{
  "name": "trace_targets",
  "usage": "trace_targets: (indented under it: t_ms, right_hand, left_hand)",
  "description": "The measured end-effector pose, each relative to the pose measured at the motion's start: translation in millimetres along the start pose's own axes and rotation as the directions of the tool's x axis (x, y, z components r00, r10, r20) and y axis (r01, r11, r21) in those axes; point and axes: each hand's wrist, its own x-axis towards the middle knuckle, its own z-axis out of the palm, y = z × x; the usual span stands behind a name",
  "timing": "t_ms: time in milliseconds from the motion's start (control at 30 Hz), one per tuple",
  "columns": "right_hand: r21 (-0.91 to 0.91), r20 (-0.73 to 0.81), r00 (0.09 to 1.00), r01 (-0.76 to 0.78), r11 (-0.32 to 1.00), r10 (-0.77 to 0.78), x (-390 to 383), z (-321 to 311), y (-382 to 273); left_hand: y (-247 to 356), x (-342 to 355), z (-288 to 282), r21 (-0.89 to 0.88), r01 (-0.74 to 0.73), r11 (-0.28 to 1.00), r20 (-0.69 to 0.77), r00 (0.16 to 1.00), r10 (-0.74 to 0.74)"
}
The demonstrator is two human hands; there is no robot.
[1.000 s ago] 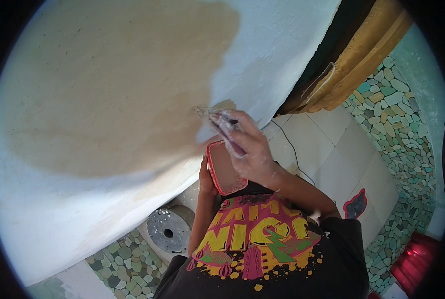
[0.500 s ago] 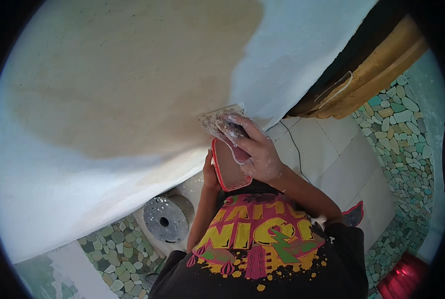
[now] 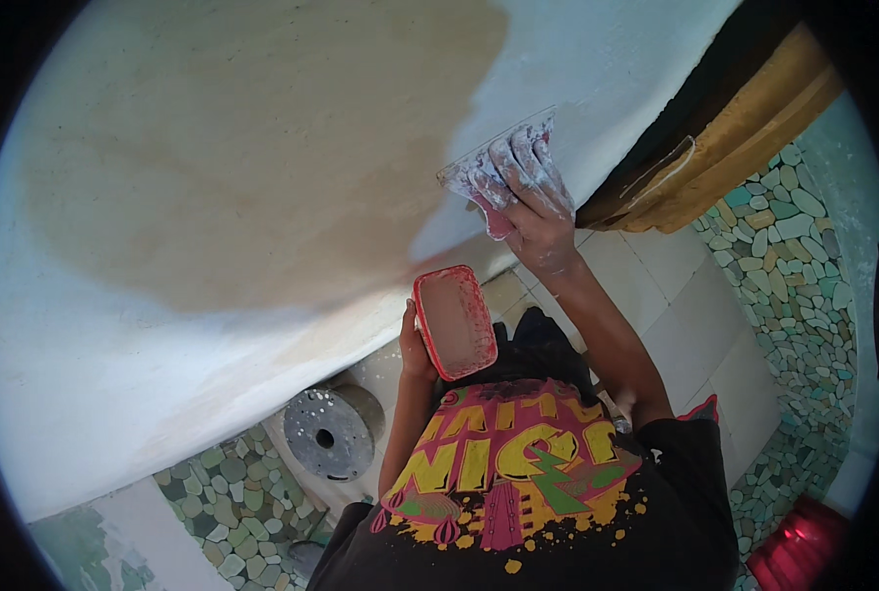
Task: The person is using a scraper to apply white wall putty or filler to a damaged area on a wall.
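Observation:
My right hand (image 3: 530, 197), smeared with white putty, presses a flat putty scraper (image 3: 488, 158) against the white wall (image 3: 114, 325), at the right edge of a large tan patch (image 3: 252, 167). My left hand (image 3: 416, 347) holds a red rectangular tray (image 3: 454, 321) with pale putty in it, close to my chest and below the scraper. My black shirt with a bright print fills the lower middle of the view.
A grey round disc with a centre hole (image 3: 326, 433) lies at the wall's foot. The floor has white tiles (image 3: 695, 335) and green pebble mosaic (image 3: 784, 246). A brown wooden frame (image 3: 735, 128) runs at the upper right. A red object (image 3: 799, 547) sits at the lower right.
My right hand has swept the scraper up and to the right along the wall. The red tray in my left hand stays about level near my chest.

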Motion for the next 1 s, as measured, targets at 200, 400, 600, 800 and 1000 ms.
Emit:
trace_targets:
  t_ms: [200, 400, 600, 800, 1000]
  right_hand:
    - [-0.035, 0.153, 0.978, -0.137, 0.99, 0.141, -31.8, -15.1, -14.9]
    - [0.491, 0.231, 0.792, -0.596, 0.635, 0.565, -26.4, -47.6, -52.7]
    - [0.823, 0.542, 0.416, -0.437, -0.362, 0.73, -30.0, -77.1, -68.9]
    - [0.771, 0.601, 0.402, -0.518, -0.37, 0.691, -39.8, -86.2, -84.1]
    - [0.749, 0.516, 0.476, -0.654, -0.106, 0.712, -24.6, -104.7, -108.1]
  left_hand:
    - [4.0, -3.8, 18.2, -0.015, 0.028, 0.999, 0.072, 0.997, -0.027]
    - [2.5, -8.3, 22.2, 0.028, -0.107, 0.994, 0.053, 0.993, 0.105]
    - [7.5, -19.9, 48.0, -0.062, -0.235, 0.97, 0.164, 0.956, 0.243]
    - [11.3, -15.6, 48.2, -0.139, -0.364, 0.921, 0.264, 0.883, 0.388]
    - [16.0, -18.1, 74.9, 0.1, -0.49, 0.866, 0.073, 0.871, 0.485]
